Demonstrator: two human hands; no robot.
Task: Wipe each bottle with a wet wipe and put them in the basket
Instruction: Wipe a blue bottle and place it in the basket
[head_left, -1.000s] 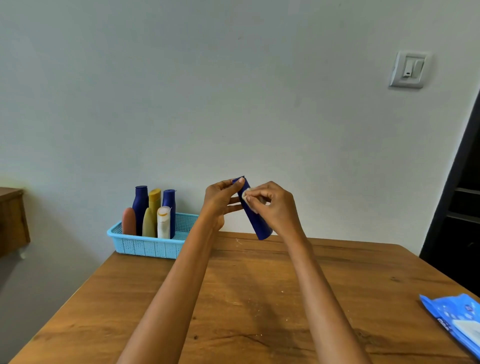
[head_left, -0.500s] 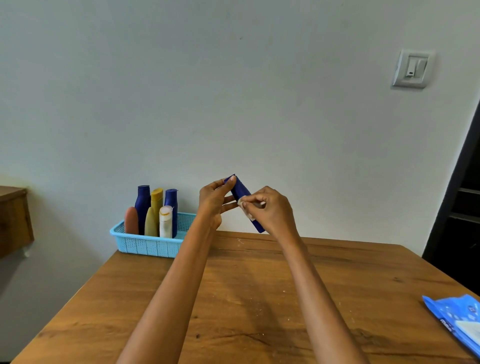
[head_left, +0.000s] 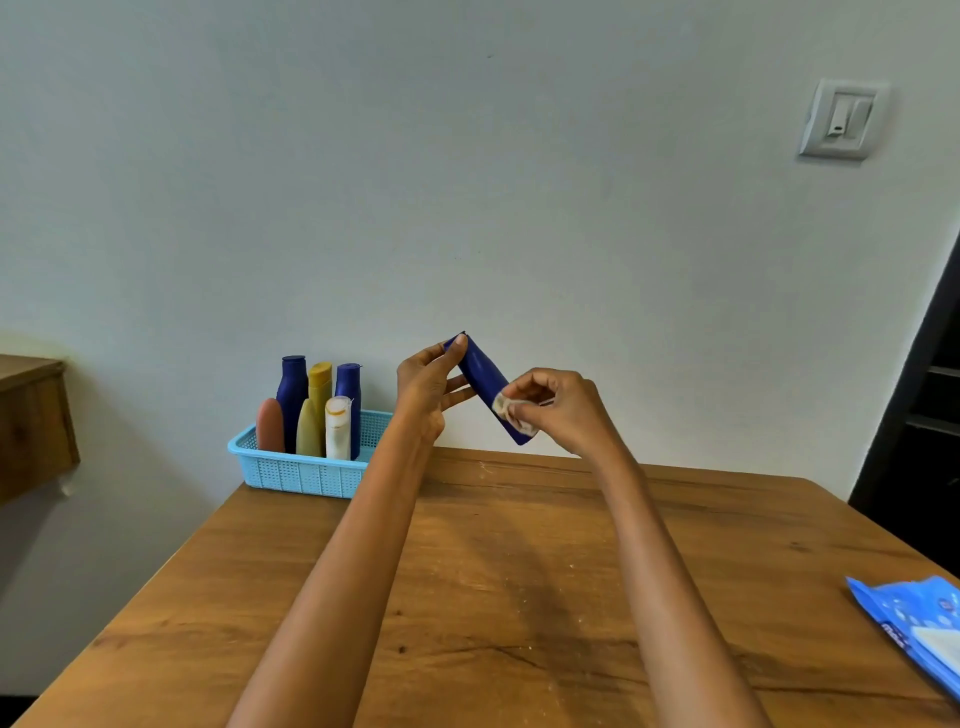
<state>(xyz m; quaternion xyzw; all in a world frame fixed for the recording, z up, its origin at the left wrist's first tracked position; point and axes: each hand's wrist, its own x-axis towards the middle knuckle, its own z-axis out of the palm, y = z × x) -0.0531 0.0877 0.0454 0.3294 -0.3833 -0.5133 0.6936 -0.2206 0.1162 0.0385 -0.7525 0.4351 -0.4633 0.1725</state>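
Note:
A dark blue bottle (head_left: 482, 371) is held tilted in the air above the far edge of the wooden table (head_left: 519, 597). My left hand (head_left: 426, 387) pinches its upper end between thumb and fingers. My right hand (head_left: 563, 408) pinches a crumpled, soiled wet wipe (head_left: 511, 413) against the bottle's lower end. A light blue plastic basket (head_left: 304, 470) stands at the table's far left corner with several bottles upright in it: blue, yellow, orange-pink and white ones.
A blue pack of wet wipes (head_left: 919, 626) lies at the table's right edge. A wooden shelf (head_left: 31, 421) juts from the left wall. A dark doorway (head_left: 919, 410) is at the right, a wall switch (head_left: 844, 122) above.
The bottle has tilted further, its top leaning left. My right hand slid the wipe down from the bottle's middle to its lower end. The left hand kept its grip.

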